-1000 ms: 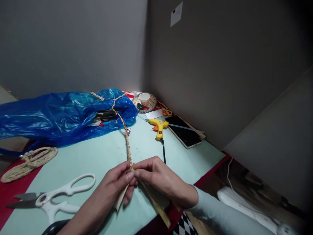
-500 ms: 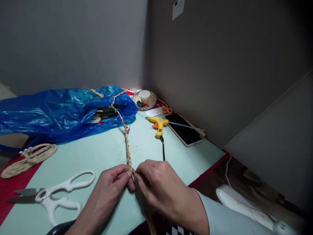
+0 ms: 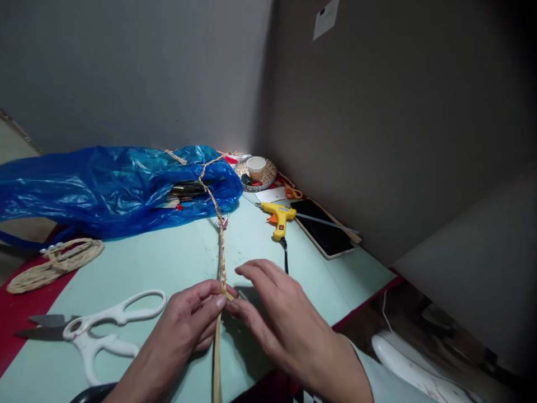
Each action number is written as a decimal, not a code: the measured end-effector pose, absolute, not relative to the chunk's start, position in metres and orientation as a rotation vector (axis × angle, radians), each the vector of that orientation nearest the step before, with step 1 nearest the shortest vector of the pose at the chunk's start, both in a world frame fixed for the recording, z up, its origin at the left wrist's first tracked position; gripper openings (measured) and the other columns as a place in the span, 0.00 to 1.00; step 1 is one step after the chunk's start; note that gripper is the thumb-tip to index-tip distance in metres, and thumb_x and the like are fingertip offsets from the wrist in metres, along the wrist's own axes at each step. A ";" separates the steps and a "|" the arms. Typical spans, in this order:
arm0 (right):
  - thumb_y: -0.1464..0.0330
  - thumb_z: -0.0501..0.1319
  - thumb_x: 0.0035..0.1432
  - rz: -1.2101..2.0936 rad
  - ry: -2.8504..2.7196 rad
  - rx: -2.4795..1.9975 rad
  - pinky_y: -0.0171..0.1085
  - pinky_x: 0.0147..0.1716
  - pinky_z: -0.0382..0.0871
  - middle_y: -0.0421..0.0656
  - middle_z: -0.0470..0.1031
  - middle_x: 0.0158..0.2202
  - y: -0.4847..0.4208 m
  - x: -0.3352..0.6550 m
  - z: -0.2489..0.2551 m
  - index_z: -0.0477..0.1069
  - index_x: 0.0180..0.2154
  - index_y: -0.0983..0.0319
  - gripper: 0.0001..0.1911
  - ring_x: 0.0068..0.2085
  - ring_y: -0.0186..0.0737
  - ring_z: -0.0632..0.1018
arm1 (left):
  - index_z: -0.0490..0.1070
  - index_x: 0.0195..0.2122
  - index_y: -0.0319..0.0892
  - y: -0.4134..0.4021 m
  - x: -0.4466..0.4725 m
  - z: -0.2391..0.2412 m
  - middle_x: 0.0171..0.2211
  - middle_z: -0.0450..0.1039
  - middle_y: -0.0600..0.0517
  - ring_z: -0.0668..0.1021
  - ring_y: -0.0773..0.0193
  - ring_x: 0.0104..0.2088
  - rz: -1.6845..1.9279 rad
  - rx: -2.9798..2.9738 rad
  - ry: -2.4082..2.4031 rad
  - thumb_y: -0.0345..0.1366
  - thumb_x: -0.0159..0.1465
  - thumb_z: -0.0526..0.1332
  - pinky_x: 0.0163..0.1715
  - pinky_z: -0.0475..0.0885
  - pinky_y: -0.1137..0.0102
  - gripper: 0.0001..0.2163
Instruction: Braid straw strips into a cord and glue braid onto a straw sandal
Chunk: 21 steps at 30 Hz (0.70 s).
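A braided straw cord point(image 3: 222, 246) runs from the blue bag toward me. My left hand point(image 3: 188, 322) pinches its near end between thumb and forefinger. From beneath that pinch a flat, pale straw strip point(image 3: 217, 364) hangs toward the table's front edge. Close on the right, my right hand point(image 3: 289, 324) has its fingers raised and apart, and its thumb tip is at a short strand sticking out of the braid's end. Nothing is gripped between its thumb and fingers that I can see. White-handled scissors point(image 3: 119, 315) lie partly spread to the left of my left hand.
A yellow glue gun point(image 3: 280, 217) and a phone point(image 3: 325, 229) lie at the right. Behind them are orange-handled scissors point(image 3: 293, 192) and a woven tray point(image 3: 271, 173) with a paper cup point(image 3: 255, 167). A blue plastic bag point(image 3: 104, 190) and a woven straw sole point(image 3: 59, 266) are at the left.
My right fingers have lifted and spread away from the braid's end. The straw strip now hangs below my left hand instead of under the right. The view has shifted slightly.
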State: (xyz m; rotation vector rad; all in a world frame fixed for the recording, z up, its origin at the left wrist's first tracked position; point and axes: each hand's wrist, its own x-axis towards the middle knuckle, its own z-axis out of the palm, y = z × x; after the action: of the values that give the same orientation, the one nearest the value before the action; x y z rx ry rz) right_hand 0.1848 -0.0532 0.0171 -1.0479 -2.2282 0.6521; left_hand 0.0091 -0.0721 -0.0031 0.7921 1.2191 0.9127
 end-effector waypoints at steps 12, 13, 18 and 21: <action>0.63 0.55 0.67 1.242 -1.998 -1.060 0.32 0.31 0.63 0.39 0.75 0.27 -0.038 0.180 0.003 0.74 0.36 0.63 0.13 0.28 0.32 0.72 | 0.58 0.43 0.47 -0.077 0.009 0.008 0.29 0.76 0.57 0.71 0.67 0.28 0.811 1.079 1.293 0.46 0.64 0.60 0.29 0.62 0.72 0.14; 0.64 0.55 0.67 1.284 -1.937 -1.044 0.31 0.29 0.62 0.38 0.74 0.25 -0.038 0.179 0.001 0.73 0.34 0.63 0.13 0.26 0.31 0.70 | 0.58 0.43 0.47 -0.078 0.010 0.009 0.29 0.76 0.57 0.73 0.65 0.31 0.807 1.108 1.311 0.46 0.64 0.60 0.32 0.64 0.71 0.13; 0.66 0.61 0.59 1.492 -1.695 -1.080 0.30 0.23 0.57 0.37 0.69 0.21 -0.034 0.176 -0.009 0.72 0.31 0.65 0.09 0.23 0.30 0.66 | 0.57 0.44 0.49 -0.080 0.011 0.006 0.25 0.74 0.59 0.68 0.66 0.25 0.728 1.283 1.363 0.47 0.65 0.57 0.26 0.60 0.71 0.12; 0.65 0.59 0.61 1.564 -1.659 -1.028 0.31 0.26 0.62 0.39 0.73 0.24 -0.034 0.175 -0.011 0.69 0.33 0.64 0.08 0.25 0.33 0.71 | 0.60 0.44 0.49 -0.081 0.004 0.006 0.25 0.75 0.59 0.69 0.66 0.24 0.672 1.441 1.482 0.49 0.67 0.53 0.26 0.61 0.71 0.12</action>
State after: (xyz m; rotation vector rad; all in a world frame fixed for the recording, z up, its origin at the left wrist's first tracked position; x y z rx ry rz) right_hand 0.1750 -0.0340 -0.0114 -1.0285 -1.6592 1.5640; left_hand 0.0038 -0.0810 0.0057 1.4415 1.4820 0.6720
